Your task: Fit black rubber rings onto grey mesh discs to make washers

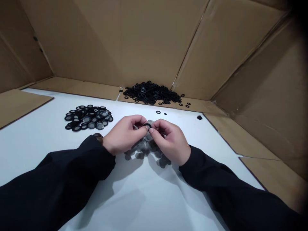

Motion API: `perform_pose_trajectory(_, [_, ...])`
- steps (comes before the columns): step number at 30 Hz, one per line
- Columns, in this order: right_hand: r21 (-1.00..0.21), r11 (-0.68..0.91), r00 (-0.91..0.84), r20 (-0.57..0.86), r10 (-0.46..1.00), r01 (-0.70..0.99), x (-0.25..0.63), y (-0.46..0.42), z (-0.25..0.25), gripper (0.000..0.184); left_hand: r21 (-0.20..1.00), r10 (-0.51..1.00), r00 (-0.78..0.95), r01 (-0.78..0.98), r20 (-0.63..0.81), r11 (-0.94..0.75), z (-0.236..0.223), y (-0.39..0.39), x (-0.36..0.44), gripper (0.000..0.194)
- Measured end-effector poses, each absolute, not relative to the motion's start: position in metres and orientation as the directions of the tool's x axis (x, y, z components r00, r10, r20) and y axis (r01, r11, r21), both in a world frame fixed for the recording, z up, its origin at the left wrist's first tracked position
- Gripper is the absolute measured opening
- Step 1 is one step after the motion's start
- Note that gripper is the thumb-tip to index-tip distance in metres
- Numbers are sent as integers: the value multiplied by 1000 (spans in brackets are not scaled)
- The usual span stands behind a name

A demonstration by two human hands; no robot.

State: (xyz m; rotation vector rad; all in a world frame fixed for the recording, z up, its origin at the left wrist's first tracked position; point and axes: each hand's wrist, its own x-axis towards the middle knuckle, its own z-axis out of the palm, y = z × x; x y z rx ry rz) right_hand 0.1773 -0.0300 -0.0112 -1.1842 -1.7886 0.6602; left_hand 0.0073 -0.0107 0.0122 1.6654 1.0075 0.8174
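Both my hands meet over the middle of the white table, pinching one black rubber ring (pixel 147 124) between thumbs and fingers. My left hand (pixel 127 132) grips the ring's left side, and my right hand (pixel 169 138) grips its right side. Whether a disc sits inside the ring I cannot make out. Beneath the hands lies a loose spread of small grey mesh-like discs (pixel 144 148), partly hidden by the fingers. To the left of my left hand is a heap of black rings with grey discs in them (pixel 89 118).
A large pile of black rings (pixel 151 92) lies on the cardboard strip at the back. One loose ring (pixel 158 112), a tiny black piece (pixel 165 114) and a small black clump (pixel 199 117) lie nearer. Cardboard walls (pixel 154 41) enclose the white table (pixel 125 199).
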Motion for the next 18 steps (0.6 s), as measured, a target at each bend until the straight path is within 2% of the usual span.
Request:
perform_pose_trajectory(9, [-727, 456, -169, 435, 884, 514, 179, -29, -11, 10, 945, 896, 443, 283, 26, -167, 13, -11, 8, 12])
perform_pose_trajectory(18, [-664, 488, -233, 439, 868, 566, 180, -29, -12, 10, 939, 901, 431, 285, 54, -192, 11, -10, 6, 14])
